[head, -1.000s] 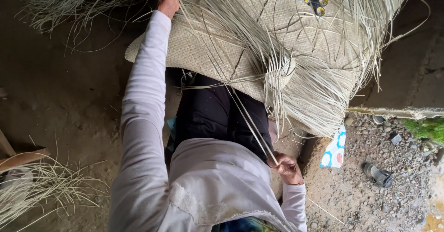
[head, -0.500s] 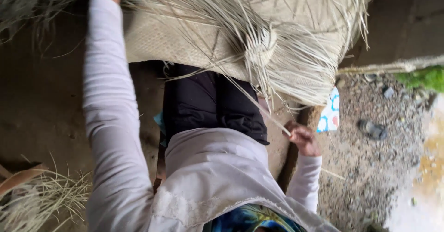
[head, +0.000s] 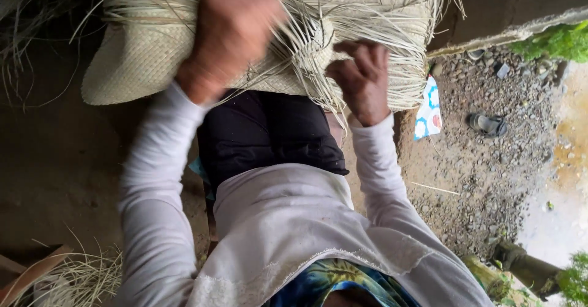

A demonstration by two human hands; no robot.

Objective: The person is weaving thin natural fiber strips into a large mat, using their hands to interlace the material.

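In the head view, the pale woven straw mat [head: 141,62] lies across the person's lap at the top of the frame, its loose straw strands [head: 380,19] fanning out at upper centre. The left hand [head: 229,31], blurred, rests on the mat at upper centre-left; whether its fingers grip anything cannot be told. The right hand [head: 361,77], right of centre, has its fingers [head: 367,53] curled around a bunch of strands. A blue-patterned white cloth [head: 427,108] and a dark sandal [head: 487,123] lie on the gravel ground [head: 490,184] at the right.

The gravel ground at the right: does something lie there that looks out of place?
Yes. A single dark sandal lies alone on the grey gravel ground, with no partner in view. Near it a white patterned wrapper with blue rings lies crumpled at the gravel's edge, like litter.
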